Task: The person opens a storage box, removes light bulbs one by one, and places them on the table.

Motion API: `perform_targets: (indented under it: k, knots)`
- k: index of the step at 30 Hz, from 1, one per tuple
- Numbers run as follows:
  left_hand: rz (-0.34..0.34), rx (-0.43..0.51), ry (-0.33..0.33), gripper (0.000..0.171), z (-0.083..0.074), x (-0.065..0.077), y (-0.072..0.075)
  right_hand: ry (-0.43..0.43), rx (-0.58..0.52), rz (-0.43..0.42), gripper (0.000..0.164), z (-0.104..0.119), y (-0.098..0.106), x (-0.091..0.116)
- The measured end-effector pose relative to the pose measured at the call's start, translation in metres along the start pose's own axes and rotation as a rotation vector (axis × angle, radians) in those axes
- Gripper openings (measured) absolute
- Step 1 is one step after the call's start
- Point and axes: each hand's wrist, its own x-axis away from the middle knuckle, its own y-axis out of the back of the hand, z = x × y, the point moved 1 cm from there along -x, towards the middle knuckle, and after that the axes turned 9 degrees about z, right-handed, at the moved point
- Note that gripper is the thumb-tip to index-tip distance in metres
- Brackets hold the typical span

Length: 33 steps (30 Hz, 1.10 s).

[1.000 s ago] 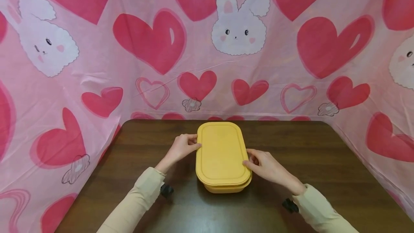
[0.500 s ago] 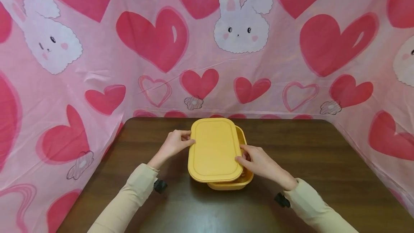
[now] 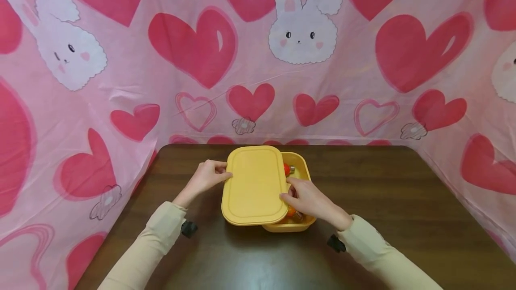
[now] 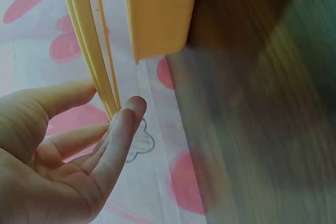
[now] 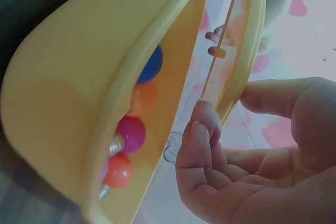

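Note:
Both hands hold a yellow lid (image 3: 255, 185) above a yellow rectangular box (image 3: 289, 228). At the lid's left edge my left hand (image 3: 203, 178) pinches the rim between thumb and fingers. The opposite edge is pinched by my right hand (image 3: 312, 198), which hovers over the open side of the box. In the left wrist view, a gap separates the lid (image 4: 86, 30) from the box (image 4: 160, 14). Small coloured bulbs with metallic bases lie inside, among them a blue ball-shaped one (image 5: 152, 65) and a magenta bulb (image 5: 131, 134). The lid hides the box's left part.
A dark brown wooden table (image 3: 375, 182) carries the box near its far edge. Behind and beside it hangs a pink cloth (image 3: 322, 79) printed with hearts and rabbits. Black wrist-worn devices (image 3: 336, 243) sit under the sleeves.
The lid has come off the box and shifted left in both hands. The box's right side is now uncovered, showing red and orange bulbs. The box stays on the table.

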Motion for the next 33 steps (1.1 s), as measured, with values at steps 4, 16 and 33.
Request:
perform_targets:
  k: [4,16,33]
  knots:
    - [0.007,-0.010,0.014,0.044,0.008,0.003,0.006,0.004,0.043,-0.006,0.021,0.008,-0.004,-0.007]
    - [0.033,-0.041,0.063,0.038,0.025,0.014,0.023,-0.049,0.057,0.006,0.024,0.034,-0.020,-0.025]
    - [0.010,-0.136,0.118,0.038,0.045,0.035,0.049,-0.071,0.031,0.074,0.025,0.069,-0.042,-0.048]
